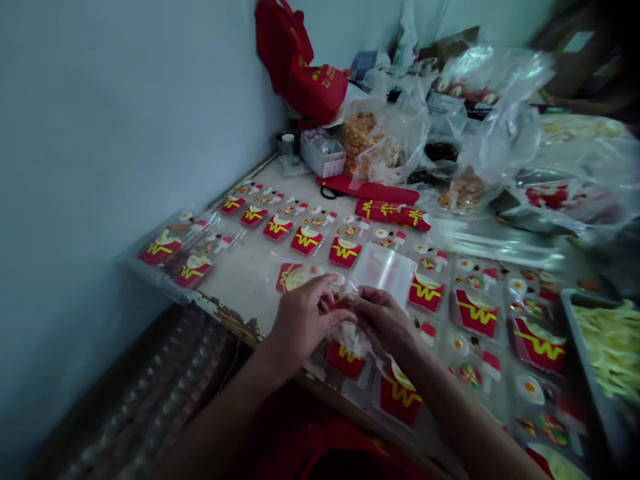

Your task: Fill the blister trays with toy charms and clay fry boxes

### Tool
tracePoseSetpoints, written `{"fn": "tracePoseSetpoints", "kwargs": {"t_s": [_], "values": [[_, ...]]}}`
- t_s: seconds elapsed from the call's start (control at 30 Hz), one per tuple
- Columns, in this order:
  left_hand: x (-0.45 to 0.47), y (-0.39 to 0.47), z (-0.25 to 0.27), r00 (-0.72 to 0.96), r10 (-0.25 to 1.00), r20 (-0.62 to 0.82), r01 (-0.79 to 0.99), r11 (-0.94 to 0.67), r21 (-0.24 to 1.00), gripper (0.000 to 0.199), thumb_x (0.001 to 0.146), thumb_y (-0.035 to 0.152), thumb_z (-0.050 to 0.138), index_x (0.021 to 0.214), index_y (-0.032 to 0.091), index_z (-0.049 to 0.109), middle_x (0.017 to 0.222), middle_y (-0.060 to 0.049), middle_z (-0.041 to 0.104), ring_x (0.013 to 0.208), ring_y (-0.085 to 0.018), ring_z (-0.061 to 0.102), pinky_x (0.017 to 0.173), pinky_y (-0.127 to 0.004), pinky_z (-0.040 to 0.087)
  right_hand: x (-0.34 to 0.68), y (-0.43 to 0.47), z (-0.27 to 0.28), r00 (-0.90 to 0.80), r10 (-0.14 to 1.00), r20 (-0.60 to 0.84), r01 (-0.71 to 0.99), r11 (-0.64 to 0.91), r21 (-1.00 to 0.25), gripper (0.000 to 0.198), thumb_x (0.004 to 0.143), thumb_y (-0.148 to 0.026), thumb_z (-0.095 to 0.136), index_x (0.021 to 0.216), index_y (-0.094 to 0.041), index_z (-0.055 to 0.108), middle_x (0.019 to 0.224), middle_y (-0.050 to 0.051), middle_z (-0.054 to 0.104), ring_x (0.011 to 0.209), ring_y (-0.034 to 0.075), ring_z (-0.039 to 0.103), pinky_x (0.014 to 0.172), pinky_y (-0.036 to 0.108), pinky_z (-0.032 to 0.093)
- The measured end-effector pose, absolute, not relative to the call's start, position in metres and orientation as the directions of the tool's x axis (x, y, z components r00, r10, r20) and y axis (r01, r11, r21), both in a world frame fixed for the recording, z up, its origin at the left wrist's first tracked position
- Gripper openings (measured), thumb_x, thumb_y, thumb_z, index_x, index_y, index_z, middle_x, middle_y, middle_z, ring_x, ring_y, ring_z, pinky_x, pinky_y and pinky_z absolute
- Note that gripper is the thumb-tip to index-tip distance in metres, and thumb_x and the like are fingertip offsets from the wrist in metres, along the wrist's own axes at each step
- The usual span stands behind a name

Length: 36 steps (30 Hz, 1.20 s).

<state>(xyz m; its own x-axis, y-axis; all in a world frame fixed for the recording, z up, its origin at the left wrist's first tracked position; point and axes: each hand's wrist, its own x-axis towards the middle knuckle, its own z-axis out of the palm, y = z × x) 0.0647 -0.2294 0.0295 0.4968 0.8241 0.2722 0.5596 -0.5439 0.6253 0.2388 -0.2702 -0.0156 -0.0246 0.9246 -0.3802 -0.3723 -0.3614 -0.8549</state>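
Observation:
Over the near part of the table, my left hand (303, 317) and my right hand (385, 323) meet with fingers pinched together. Between them they grip a crumpled clear plastic bag (355, 339); the fingers cover much of it, and its contents are hard to make out. Just behind my right hand lies a flat, pale plastic bag (387, 270). Partly behind my left hand is a packet with a red and yellow fries carton (289, 277). Below my hands, another red carton packet (345, 359) lies on the table.
Rows of clear packets (477, 312) with red cartons and small food-shaped pieces cover the table. At right stands a tray of pale yellow strips (607, 347). Filled plastic bags (463, 190), red scissors (367, 189) and a clear box (323, 153) lie toward the back. Two packets (160, 248) overhang the left edge.

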Motion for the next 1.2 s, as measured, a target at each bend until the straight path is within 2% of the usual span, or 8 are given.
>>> {"fn": "tracePoseSetpoints", "kwargs": {"t_s": [0.07,0.17,0.5,0.67,0.77,0.93,1.1,1.2], "values": [[0.038,-0.215,0.04,0.608,0.746,0.271,0.58,-0.651,0.49,0.088,0.069,0.043,0.089,0.146,0.024,0.05,0.126,-0.011,0.067,0.115,-0.027,0.063,0.103,-0.04,0.048,0.245,-0.267,-0.01,-0.081,0.923,-0.377,-0.348,-0.381,-0.856,0.035,0.069,-0.045,0.086,0.072,-0.017,0.066,0.048,-0.005,0.051,0.037,0.004,0.026,0.039,0.021,0.013],[0.004,-0.199,0.049,0.785,0.607,0.124,0.547,-0.774,0.319,0.104,0.06,0.044,0.091,0.152,0.03,0.043,0.147,-0.013,0.053,0.134,-0.033,0.05,0.116,-0.05,0.035,0.243,-0.251,-0.002,-0.195,0.912,-0.361,-0.317,-0.407,-0.856,0.034,0.073,-0.046,0.085,0.075,-0.017,0.068,0.049,-0.004,0.052,0.039,0.003,0.025,0.04,0.021,0.013],[-0.076,-0.148,0.016,0.203,0.977,-0.066,0.962,-0.187,0.198,0.072,0.075,0.042,0.08,0.139,0.019,0.056,0.124,-0.014,0.067,0.112,-0.027,0.064,0.097,-0.035,0.049,0.242,-0.227,0.011,0.111,0.968,-0.223,-0.061,-0.218,-0.974,0.049,0.07,-0.054,0.084,0.1,-0.016,0.075,0.084,0.007,0.075,0.046,0.008,0.049,0.041,0.022,0.029],[-0.001,-0.16,0.012,0.388,0.872,0.299,0.856,-0.462,0.235,0.038,0.091,0.031,0.068,0.127,0.018,0.064,0.128,-0.014,0.069,0.119,-0.027,0.062,0.104,-0.038,0.046,0.316,-0.262,0.035,0.458,0.889,0.016,0.147,-0.058,-0.987,0.032,0.077,-0.045,0.08,0.095,-0.019,0.077,0.073,0.003,0.069,0.054,0.011,0.052,0.049,0.024,0.038],[0.085,-0.172,0.011,0.586,0.769,0.256,0.729,-0.638,0.249,0.022,0.093,0.038,0.066,0.097,0.019,0.074,0.105,-0.011,0.076,0.105,-0.026,0.068,0.095,-0.037,0.049,0.349,-0.281,0.047,0.634,0.753,0.176,0.26,0.007,-0.965,0.027,0.083,-0.043,0.074,0.098,-0.02,0.076,0.086,0.004,0.073,0.058,0.011,0.053,0.053,0.024,0.042],[0.182,-0.157,-0.002,0.453,0.885,-0.106,0.888,-0.437,0.143,0.065,0.068,0.073,0.076,0.086,0.011,0.077,0.085,-0.023,0.074,0.086,-0.035,0.072,0.07,-0.038,0.05,0.369,-0.306,0.038,0.469,0.878,0.096,0.362,-0.092,-0.928,0.029,0.083,-0.045,0.073,0.093,-0.019,0.076,0.076,0.003,0.071,0.06,0.014,0.057,0.056,0.027,0.044],[0.174,-0.149,-0.012,0.437,0.899,0.006,0.854,-0.417,0.311,0.027,0.084,0.048,0.073,0.085,0.022,0.079,0.086,-0.01,0.078,0.085,-0.025,0.071,0.071,-0.032,0.046,0.39,-0.321,0.015,0.416,0.904,0.1,0.508,-0.14,-0.85,0.031,0.089,-0.047,0.066,0.097,-0.018,0.076,0.075,0.004,0.072,0.062,0.018,0.061,0.058,0.03,0.047],[0.163,-0.156,-0.009,0.421,0.897,0.136,0.759,-0.431,0.488,0.014,0.085,0.038,0.074,0.084,0.025,0.079,0.087,-0.004,0.078,0.084,-0.02,0.07,0.072,-0.029,0.045,0.394,-0.308,0.02,0.354,0.893,0.279,0.749,-0.092,-0.657,0.034,0.091,-0.039,0.065,0.118,-0.019,0.072,0.109,0.011,0.074,0.089,0.026,0.067,0.076,0.04,0.053]]}}
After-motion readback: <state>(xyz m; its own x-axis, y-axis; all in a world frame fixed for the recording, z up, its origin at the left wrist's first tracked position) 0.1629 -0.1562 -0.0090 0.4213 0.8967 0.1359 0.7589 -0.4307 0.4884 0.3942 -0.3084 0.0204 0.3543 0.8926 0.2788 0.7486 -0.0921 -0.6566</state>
